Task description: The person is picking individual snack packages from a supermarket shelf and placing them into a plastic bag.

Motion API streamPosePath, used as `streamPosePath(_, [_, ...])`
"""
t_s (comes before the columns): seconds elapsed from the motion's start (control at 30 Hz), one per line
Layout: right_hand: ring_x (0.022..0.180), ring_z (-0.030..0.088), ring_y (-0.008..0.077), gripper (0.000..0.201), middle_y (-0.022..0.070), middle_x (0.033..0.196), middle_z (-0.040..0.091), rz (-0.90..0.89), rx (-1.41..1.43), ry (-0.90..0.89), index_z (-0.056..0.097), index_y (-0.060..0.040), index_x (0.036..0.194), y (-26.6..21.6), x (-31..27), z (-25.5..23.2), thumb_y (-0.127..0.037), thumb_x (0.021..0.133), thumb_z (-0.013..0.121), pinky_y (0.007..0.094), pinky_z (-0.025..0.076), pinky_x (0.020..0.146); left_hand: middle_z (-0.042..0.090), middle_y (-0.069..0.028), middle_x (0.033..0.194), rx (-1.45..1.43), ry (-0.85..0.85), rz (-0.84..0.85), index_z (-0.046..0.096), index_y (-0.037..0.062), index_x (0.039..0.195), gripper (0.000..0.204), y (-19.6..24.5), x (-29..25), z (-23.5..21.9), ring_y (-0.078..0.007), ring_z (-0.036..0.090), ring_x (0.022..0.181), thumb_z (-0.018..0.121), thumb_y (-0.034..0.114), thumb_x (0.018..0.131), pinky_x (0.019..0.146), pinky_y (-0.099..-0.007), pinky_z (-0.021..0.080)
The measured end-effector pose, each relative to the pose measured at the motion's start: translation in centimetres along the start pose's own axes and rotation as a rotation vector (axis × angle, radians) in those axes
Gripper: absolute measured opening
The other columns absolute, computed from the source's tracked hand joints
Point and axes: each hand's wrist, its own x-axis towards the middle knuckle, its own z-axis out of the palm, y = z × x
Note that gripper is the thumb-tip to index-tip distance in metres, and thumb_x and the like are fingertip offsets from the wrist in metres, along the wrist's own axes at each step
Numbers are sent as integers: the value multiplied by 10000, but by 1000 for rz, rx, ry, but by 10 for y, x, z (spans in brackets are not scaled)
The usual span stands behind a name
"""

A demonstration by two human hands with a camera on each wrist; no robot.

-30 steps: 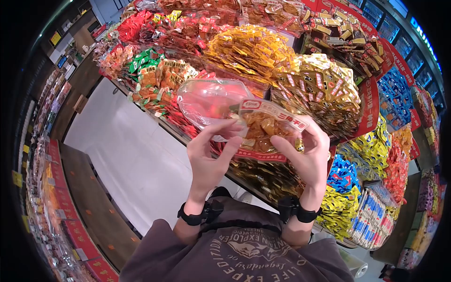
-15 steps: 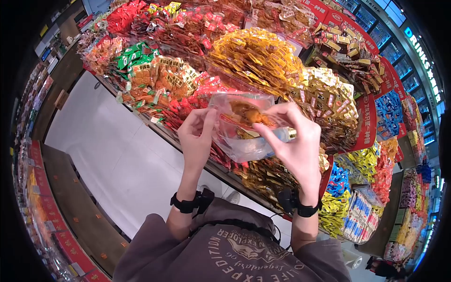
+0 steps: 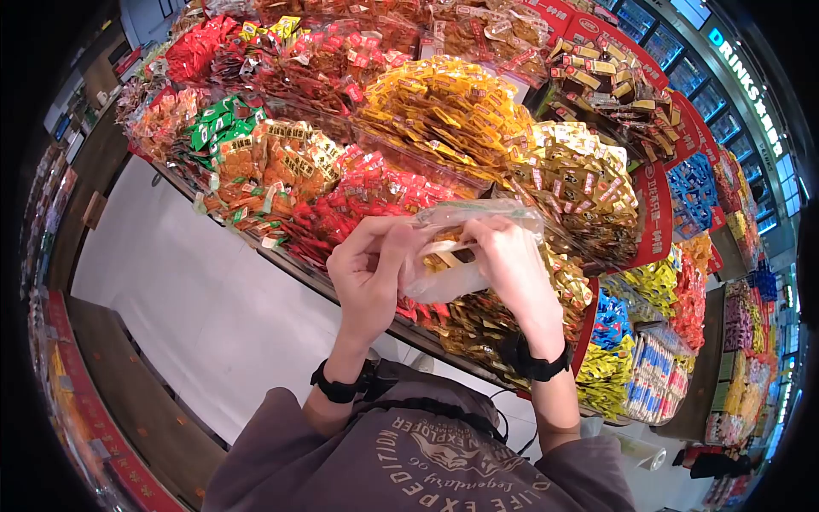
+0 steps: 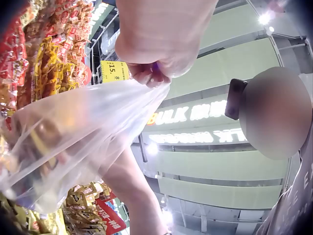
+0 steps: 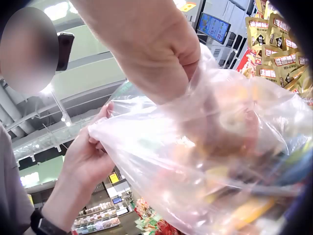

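Observation:
A clear plastic bag [image 3: 448, 283] hangs between both hands above the snack display. My left hand [image 3: 367, 269] pinches the bag's rim on the left, bunching the film, as the left wrist view also shows. My right hand [image 3: 514, 260] reaches into the bag's mouth. In the right wrist view its fingers lie behind the cloudy film, near blurred orange and red shapes; I cannot tell whether they hold the snack pack. Colourful packets [image 5: 249, 213] show through the lower bag.
Below and beyond the bag lie heaped packets: red ones [image 3: 363, 200], yellow ones [image 3: 444, 98] and gold ones [image 3: 589, 179]. A red sign strip [image 3: 655, 209] edges the display on the right. White floor [image 3: 196, 282] stretches to the left, beside a dark shelf [image 3: 145, 367].
My right hand has moved the orange-brown snack pack from in front of the bag into its mouth, and the pack is now hidden in the head view. My left hand keeps its pinch.

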Motion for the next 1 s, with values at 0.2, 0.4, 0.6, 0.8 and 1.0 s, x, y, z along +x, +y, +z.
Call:
streamPosePath(0.2, [803, 614, 380, 354, 224, 781, 635, -31, -70, 181, 660, 6, 934, -4, -8, -21, -334, 834, 668, 463, 473, 760, 492, 36, 559, 106, 85, 0, 630, -9, 994, 180, -3, 17, -6, -14, 423, 477, 543, 148, 977, 435, -193, 322])
streamPosePath(0.4, [714, 609, 379, 429, 208, 692, 616, -19, -94, 50, 669, 0, 754, -7, -11, -62, -427, 774, 712, 438, 474, 704, 575, -2, 670, 166, 100, 58, 606, -16, 976, 211, -19, 49, 2, -54, 521, 583, 497, 163, 1000, 564, -200, 406])
streamPosePath(0.6, [648, 634, 352, 215, 184, 635, 614, 161, -342, 212, 689, -82, 918, 14, -6, -86, -53, 726, 597, 429, 511, 638, 664, -111, 876, 70, -95, 112, 586, -2, 944, 224, -7, 81, 26, -131, 614, 875, 477, 183, 1006, 814, -286, 470])
streamPosePath(0.8, [711, 648, 323, 261, 140, 768, 666, 88, -322, 477, 678, -92, 1004, 13, -25, -96, -85, 747, 629, 395, 518, 670, 692, -79, 839, 145, -117, 142, 589, -23, 1007, 224, 2, 79, 40, -94, 630, 783, 508, 186, 995, 751, -241, 487])
streamPosePath(1.0, [871, 657, 356, 552, 191, 970, 668, 190, -123, 185, 585, -57, 1201, 24, -32, -83, -459, 831, 662, 416, 526, 773, 666, -31, 832, 93, -92, 25, 611, 4, 1068, 174, -25, 67, 37, -51, 590, 751, 558, 137, 968, 687, -204, 453])
